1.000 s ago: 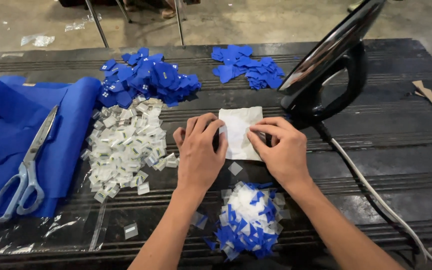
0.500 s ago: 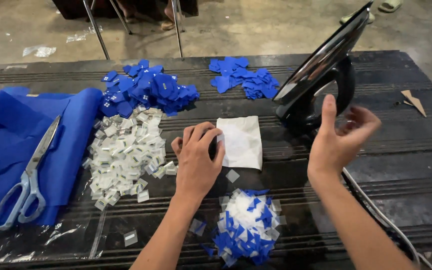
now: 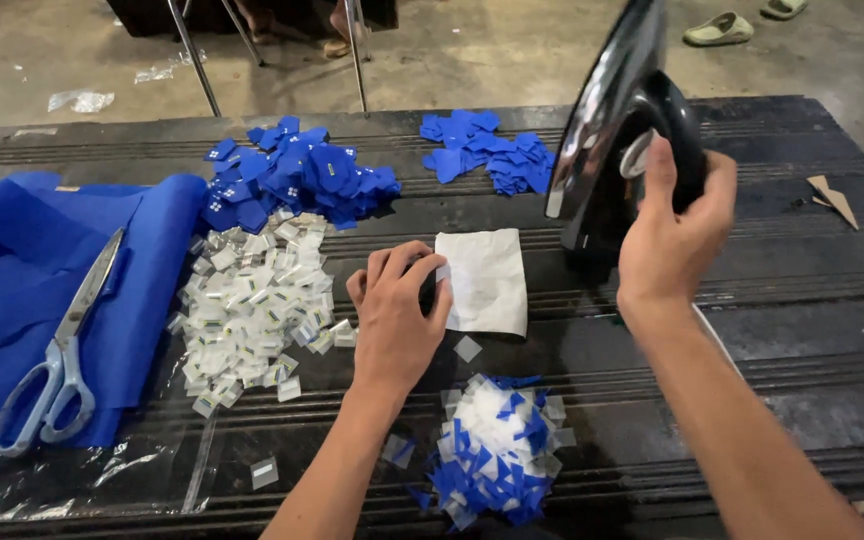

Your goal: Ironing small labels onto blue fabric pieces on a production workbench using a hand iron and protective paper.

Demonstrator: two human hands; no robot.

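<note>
From the head view, we look down on a dark ribbed table (image 3: 812, 330) and our right hand (image 3: 674, 228) is wrapped around the handle of the iron (image 3: 620, 140), fingers closed on it, thumb up along the grip. The iron is tipped nose up, its glossy black soleplate facing left, just right of the white sheet (image 3: 485, 280) and not touching it. Our left hand (image 3: 399, 320) lies flat, fingers loosely curled, tips pinning the sheet's left edge; it holds nothing else.

How far along do we judge this? Pressing looks well under way: a mound of blue-and-white bits (image 3: 497, 445) sits near us, seemingly finished, while a big scatter of small white squares (image 3: 247, 315) and two piles of blue pieces (image 3: 297, 180) (image 3: 487, 150) lie unused, so plenty remains.

Materials now: the sheet is thin, papery, slightly creased and rectangular. The white squares look stiff and faintly shiny, like cut tape or backing. The blue pieces are matte, soft-edged fabric cuts. At far left, blue cloth (image 3: 12, 290) lies folded and limp, with steel scissors (image 3: 57, 355) on top, handles pale blue plastic. Clear film crinkles along the near left edge
</note>
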